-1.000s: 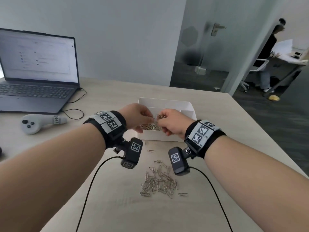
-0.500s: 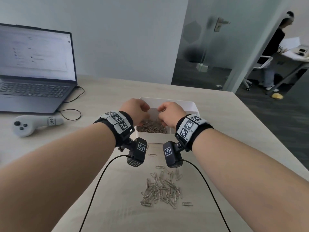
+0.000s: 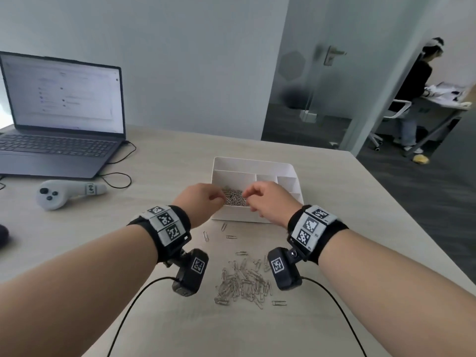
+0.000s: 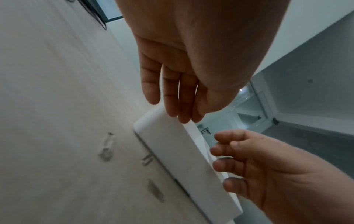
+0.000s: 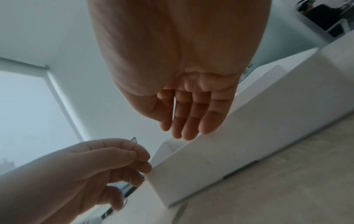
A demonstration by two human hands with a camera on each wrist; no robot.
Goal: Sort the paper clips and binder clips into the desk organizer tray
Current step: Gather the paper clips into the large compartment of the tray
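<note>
**Both hands above the tray**

The left hand and right hand hover over the white organizer tray, fingers relaxed, holding nothing. Paper clips fill its near-left compartment; a loose pile lies on the table.

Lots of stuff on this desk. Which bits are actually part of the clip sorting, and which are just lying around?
Part of the job:
white organizer tray
paper clips in its near-left compartment
loose paper clips on the desk
left hand
right hand

Just lying about:
laptop
grey handheld controller
black cable
</note>
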